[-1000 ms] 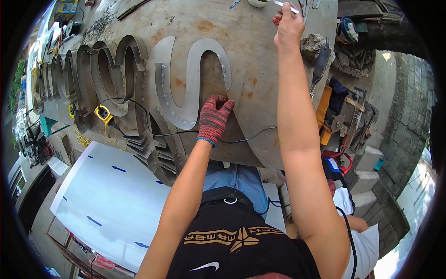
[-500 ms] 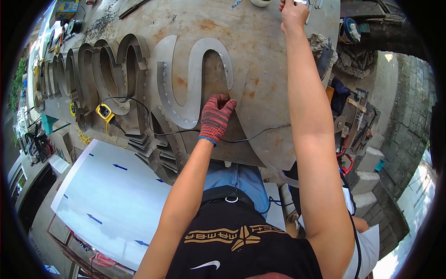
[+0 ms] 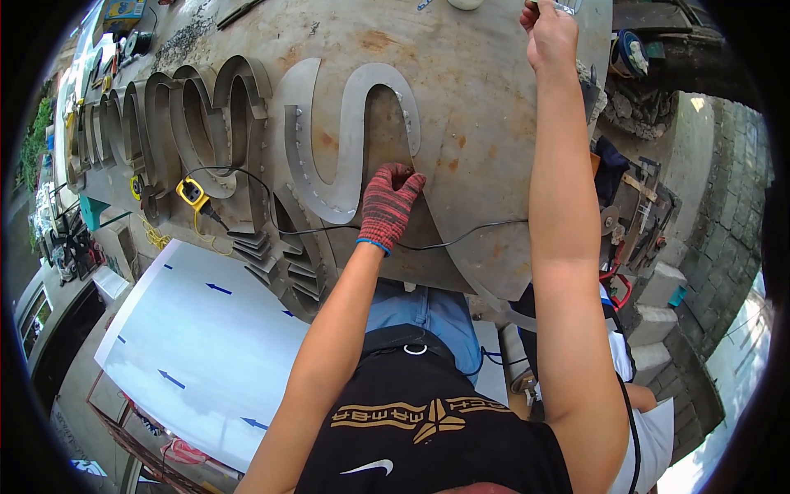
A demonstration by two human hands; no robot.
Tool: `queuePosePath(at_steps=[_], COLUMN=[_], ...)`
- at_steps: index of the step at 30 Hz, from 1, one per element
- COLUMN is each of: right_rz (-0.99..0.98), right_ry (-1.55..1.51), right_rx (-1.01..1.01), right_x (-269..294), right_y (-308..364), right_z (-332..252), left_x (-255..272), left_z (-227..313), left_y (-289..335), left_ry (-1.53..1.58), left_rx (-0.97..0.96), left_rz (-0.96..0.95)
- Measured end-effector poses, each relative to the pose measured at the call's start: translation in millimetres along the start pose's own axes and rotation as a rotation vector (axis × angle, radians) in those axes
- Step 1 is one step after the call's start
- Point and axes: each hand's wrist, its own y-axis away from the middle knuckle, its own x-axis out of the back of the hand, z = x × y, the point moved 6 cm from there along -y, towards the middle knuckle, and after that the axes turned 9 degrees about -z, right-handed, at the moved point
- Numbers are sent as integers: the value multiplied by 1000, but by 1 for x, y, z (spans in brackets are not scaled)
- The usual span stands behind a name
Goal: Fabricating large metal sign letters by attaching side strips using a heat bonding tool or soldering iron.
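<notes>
My left hand, in a red and black knit glove, is closed in a pinch on a thin metal strip beside the lower right end of a flat, S-shaped sheet metal piece. Small bright weld spots dot the curves of that piece, and part of it has an upright metal edge. From my hand the strip curves down to the table's near edge. Bare and stretched to the far right, my right hand has its fingers curled by small silvery pieces. What it grips is cut off by the frame.
Several upright bent-metal shapes stand on the left of the rusty metal table. A black cable runs across to a yellow socket. At lower left lies a white sheet with blue arrows. Someone crouches near my right side.
The view has shifted slightly, so the table's things sit a little further right. My right hand has moved a little right and up at the far edge. My left hand keeps its place at the strip.
</notes>
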Motion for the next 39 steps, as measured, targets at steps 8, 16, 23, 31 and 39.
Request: queuePosePath(at_steps=[8, 16, 23, 31, 39], right_rz=[357, 502, 475, 433, 465], right_ry=[797, 1145, 1260, 1334, 1335], right_rx=[75, 26, 64, -12, 81], right_x=[-91, -115, -125, -129, -136], right_y=[145, 232, 233, 240, 237], right_z=[50, 110, 119, 119, 106], left_x=[8, 6, 8, 8, 7], left_z=[4, 10, 9, 11, 12], left_y=[0, 1, 2, 1, 3], left_ry=[6, -34, -66, -13, -21], left_rx=[-25, -24, -20, -46, -8], left_rz=[25, 33, 38, 37, 27])
